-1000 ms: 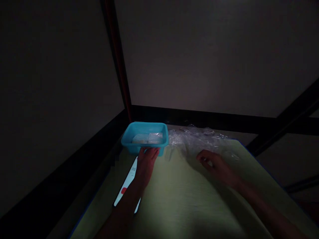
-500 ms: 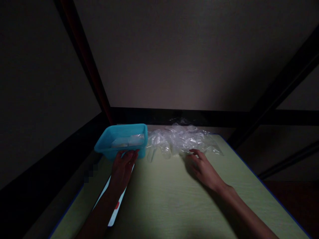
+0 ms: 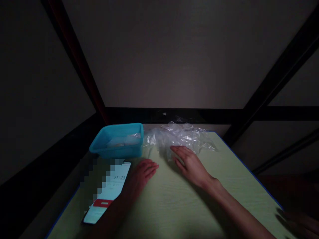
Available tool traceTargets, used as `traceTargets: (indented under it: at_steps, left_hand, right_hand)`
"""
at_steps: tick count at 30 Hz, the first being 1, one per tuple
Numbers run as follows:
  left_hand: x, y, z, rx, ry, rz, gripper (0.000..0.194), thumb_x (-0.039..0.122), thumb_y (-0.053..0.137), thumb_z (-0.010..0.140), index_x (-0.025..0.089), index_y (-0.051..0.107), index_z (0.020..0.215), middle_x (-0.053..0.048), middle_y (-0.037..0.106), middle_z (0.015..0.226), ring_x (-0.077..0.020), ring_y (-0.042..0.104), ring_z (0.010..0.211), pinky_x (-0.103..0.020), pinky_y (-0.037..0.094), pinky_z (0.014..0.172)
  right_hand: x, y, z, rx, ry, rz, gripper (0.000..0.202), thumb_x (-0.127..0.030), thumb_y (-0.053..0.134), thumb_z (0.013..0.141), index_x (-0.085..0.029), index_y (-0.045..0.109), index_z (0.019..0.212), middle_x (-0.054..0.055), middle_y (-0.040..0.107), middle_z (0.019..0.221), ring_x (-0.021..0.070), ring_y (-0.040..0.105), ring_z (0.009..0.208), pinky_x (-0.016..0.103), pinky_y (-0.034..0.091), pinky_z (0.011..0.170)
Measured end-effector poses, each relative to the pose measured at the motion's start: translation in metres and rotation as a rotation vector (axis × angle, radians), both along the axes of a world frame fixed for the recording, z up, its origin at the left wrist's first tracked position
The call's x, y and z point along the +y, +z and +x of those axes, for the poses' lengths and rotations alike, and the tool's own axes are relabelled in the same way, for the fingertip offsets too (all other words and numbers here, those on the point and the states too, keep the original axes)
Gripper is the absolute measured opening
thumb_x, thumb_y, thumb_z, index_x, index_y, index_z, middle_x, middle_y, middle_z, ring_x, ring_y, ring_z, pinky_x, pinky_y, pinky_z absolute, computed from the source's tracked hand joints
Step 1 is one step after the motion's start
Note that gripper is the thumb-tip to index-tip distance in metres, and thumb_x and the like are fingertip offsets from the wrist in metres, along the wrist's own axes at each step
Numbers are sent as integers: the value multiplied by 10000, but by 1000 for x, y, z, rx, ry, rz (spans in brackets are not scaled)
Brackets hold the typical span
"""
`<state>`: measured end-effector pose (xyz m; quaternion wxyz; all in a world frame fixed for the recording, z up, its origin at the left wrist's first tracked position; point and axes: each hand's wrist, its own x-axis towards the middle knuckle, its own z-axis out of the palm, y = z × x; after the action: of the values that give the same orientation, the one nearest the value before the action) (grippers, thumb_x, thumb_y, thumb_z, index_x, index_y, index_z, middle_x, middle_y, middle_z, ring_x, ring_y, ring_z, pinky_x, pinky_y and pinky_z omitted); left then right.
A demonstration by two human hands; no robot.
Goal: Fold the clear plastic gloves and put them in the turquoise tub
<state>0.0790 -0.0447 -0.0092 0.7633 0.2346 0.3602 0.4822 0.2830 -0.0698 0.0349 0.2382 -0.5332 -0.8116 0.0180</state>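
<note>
Clear, crumpled plastic (image 3: 185, 136) spread along the far side of the worktop (image 3: 174, 202); highlights on its folds; blue tub (image 3: 121, 151) just beside its left end, pale packets (image 3: 124, 140) inside, contents otherwise too dim to identify. Right hand (image 3: 188, 163): partly open, fingers extended and close together, thumb a little apart; positioned at the near edge of the plastic; contact cannot be told; no grip seen. Left hand (image 3: 144, 171): loosely open, fingers slightly bent and close together; near the tub's front right corner, apart from it; nothing seen in its hold; whether it rests on the worktop cannot be told. Lit phone (image 3: 109, 192) left of the left hand, in front of the tub; digits and a red button visible, left part pixelated. Dark hand-like shape (image 3: 302, 224) at lower right edge; owner unclear.
</note>
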Motion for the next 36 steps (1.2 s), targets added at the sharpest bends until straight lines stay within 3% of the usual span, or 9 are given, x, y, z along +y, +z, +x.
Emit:
traceTargets:
  at_steps: [4, 8, 12, 15, 18, 23, 27, 30, 36]
  left_hand:
    - [-7, -4, 11, 35, -156, -74, 177, 103, 508, 749, 136, 590, 902, -132, 699, 867, -231, 684, 812, -375, 495, 819]
    - [-18, -8, 20, 77, -182, -94, 190, 149, 569, 731, 208, 567, 911, -62, 710, 828, -220, 690, 754, -321, 520, 685]
    - [-26, -13, 19, 110, -144, -45, 510, 49, 681, 584, 241, 531, 1032, -51, 708, 910, -238, 678, 852, -291, 501, 697]
    - [-27, -17, 15, 72, -186, -4, 609, -1, 671, 499, 245, 543, 1042, -66, 703, 953, -258, 670, 881, -319, 490, 736]
    - [-24, -21, 14, 3, -229, 7, 577, 10, 638, 471, 253, 586, 992, -65, 707, 935, -255, 664, 882, -341, 475, 767]
    - [-18, -22, 10, -12, -292, 2, 561, 41, 662, 485, 262, 590, 996, -75, 706, 948, -263, 659, 898, -407, 439, 851]
    - [-16, -19, 4, -7, -299, 11, 465, 98, 662, 601, 264, 556, 1022, -81, 687, 1024, -249, 636, 982, -418, 395, 932]
    - [-15, -21, 0, 0, -290, 24, 467, 109, 656, 638, 265, 520, 1056, -88, 671, 1053, -246, 628, 1004, -425, 365, 965]
    - [-7, -22, 1, 120, -22, 105, 611, 60, 722, 558, 248, 498, 1095, -68, 673, 958, -270, 651, 901, -427, 441, 863]
  right_hand:
    - [-37, -6, -15, -64, 261, 74, 262, -167, 392, 903, -130, 586, 1074, 99, 669, 982, 202, 610, 867, 340, 480, 789]
    - [-60, -28, -34, -160, 404, 141, 231, -181, 407, 884, -153, 609, 994, 62, 684, 825, 183, 608, 715, 312, 476, 656]
    - [-68, -41, -42, -100, 553, 186, 275, -172, 386, 887, -168, 573, 1088, 22, 687, 766, 159, 608, 673, 286, 486, 625]
    - [-67, -43, -35, -34, 510, 188, 294, -160, 367, 886, -161, 569, 1099, 44, 695, 801, 166, 617, 687, 296, 505, 645]
    - [-61, -43, -24, 1, 376, 74, 291, -158, 396, 881, -147, 563, 1118, 96, 666, 1030, 201, 604, 933, 341, 500, 825]
    - [-51, -45, -8, -42, 198, -234, 518, -346, 519, 859, -145, 417, 1325, 142, 378, 1412, 267, 319, 1306, 444, 306, 1065]
    - [-49, -45, -1, -88, 185, -373, 729, -492, 521, 831, -137, 266, 1415, 181, 160, 1485, 299, 150, 1364, 493, 218, 1087]
    - [-49, -43, 4, -92, 190, -447, 801, -552, 527, 801, -128, 245, 1420, 198, 122, 1479, 306, 98, 1367, 511, 175, 1090]
    - [-55, -41, 11, -76, 176, -494, 859, -565, 617, 716, -167, 294, 1405, 186, 117, 1480, 324, 79, 1364, 536, 176, 1079]
